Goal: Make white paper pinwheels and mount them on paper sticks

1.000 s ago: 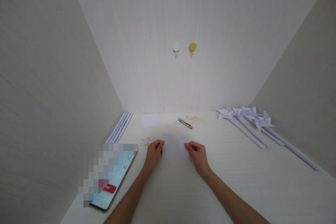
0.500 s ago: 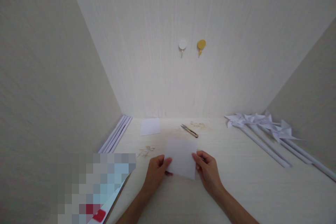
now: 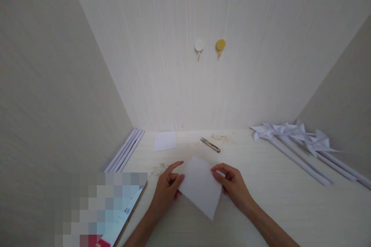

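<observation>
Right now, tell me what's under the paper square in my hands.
The paper square is held by the left hand and right hand over the table. Anything directly beneath it is hidden.

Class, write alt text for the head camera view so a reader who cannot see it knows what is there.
Two hands, left and right, hold a white paper sheet by its side edges, turned cornerwise above a pale table. Behind it lie small snips and another paper square; paper pinwheels lie at the right, white rolled sticks at the left.
</observation>
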`<state>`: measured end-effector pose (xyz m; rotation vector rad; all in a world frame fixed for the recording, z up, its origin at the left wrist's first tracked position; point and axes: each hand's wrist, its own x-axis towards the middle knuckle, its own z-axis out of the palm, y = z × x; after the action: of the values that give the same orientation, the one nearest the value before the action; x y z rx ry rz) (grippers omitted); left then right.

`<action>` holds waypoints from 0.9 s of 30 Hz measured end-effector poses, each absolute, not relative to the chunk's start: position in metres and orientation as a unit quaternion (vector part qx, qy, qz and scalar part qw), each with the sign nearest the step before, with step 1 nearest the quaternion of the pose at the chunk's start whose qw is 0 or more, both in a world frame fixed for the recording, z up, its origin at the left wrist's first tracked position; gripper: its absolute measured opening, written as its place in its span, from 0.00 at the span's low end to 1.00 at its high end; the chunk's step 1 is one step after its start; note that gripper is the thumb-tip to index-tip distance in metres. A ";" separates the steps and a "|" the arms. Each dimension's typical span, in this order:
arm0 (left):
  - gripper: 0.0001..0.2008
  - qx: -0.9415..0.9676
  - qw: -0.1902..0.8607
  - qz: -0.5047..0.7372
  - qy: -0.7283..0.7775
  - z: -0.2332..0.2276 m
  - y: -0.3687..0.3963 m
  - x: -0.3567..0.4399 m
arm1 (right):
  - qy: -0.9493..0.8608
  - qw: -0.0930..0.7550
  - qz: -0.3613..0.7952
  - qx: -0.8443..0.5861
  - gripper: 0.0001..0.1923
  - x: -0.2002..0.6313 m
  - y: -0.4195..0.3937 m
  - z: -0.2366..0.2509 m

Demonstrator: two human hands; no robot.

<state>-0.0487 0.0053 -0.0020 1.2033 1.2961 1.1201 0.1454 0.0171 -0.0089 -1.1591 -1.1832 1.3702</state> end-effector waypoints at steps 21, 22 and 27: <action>0.10 0.495 0.537 0.440 0.522 -0.001 0.011 -0.054 | -0.383 0.509 0.683 -0.358 0.19 0.152 0.018 0.000; 0.13 0.497 0.540 0.441 0.516 -0.001 0.013 -0.055 | -0.387 0.505 0.682 -0.361 0.20 0.151 0.018 0.000; 0.20 0.472 0.556 0.451 0.514 -0.003 0.020 -0.052 | -0.378 0.517 0.653 -0.403 0.12 0.149 0.022 -0.003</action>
<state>-0.0517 0.0205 -0.0034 1.1147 1.2133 1.0653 0.1487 0.0223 -0.0031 -0.9680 -0.9084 1.5679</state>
